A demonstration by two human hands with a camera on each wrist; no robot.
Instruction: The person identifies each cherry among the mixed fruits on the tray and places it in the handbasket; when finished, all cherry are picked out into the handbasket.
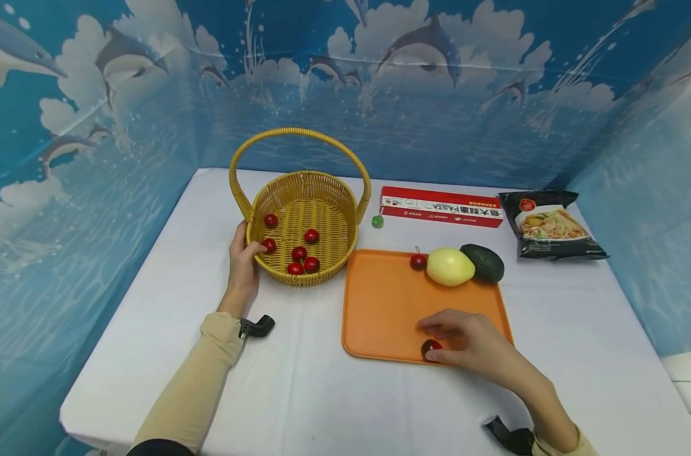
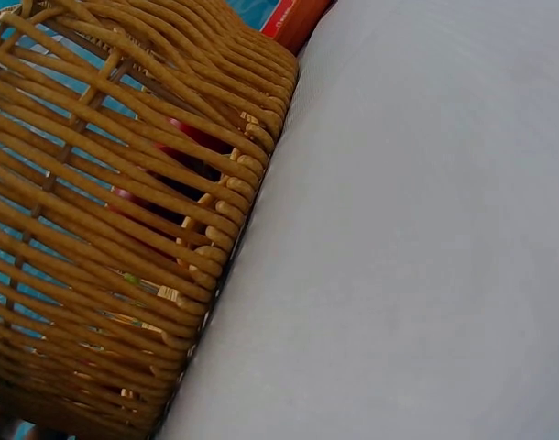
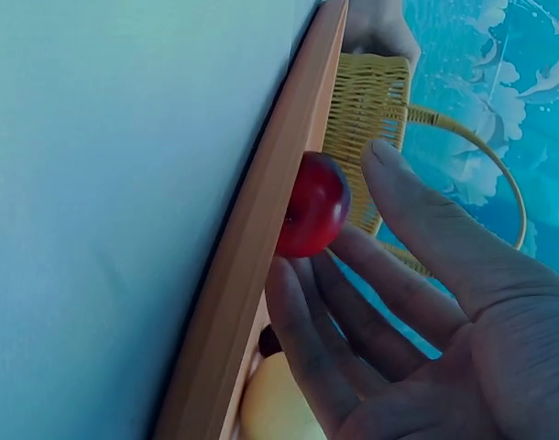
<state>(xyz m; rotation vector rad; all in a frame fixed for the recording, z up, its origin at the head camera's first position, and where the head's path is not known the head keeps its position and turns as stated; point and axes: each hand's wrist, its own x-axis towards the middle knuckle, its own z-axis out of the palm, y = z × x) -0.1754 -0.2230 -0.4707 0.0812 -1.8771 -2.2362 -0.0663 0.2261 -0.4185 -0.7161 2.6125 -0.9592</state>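
Note:
My left hand point(image 1: 244, 263) holds the left rim of a yellow wicker basket point(image 1: 352, 237), thumb over the edge and fingers outside. Several red cherries point(image 1: 311, 236) lie on its floor; the left wrist view shows the woven side point(image 2: 124, 174) close up. Over the near edge of an orange tray point(image 1: 379, 304), my right hand point(image 1: 476, 348) reaches around a dark red cherry point(image 3: 314, 203). Thumb and fingers are spread on either side of it, with a gap at the thumb in the right wrist view. Another cherry point(image 1: 418, 261) sits at the tray's far side beside a lemon point(image 1: 450, 266).
A dark green avocado point(image 1: 483, 263) touches the lemon at the tray's far right corner. Behind the tray lie a red pasta box point(image 1: 442, 206) and a small green ball point(image 1: 377, 221). A black noodle packet point(image 1: 553, 225) is at the back right. Dolphin-printed cloth walls surround the white table point(image 1: 299, 392).

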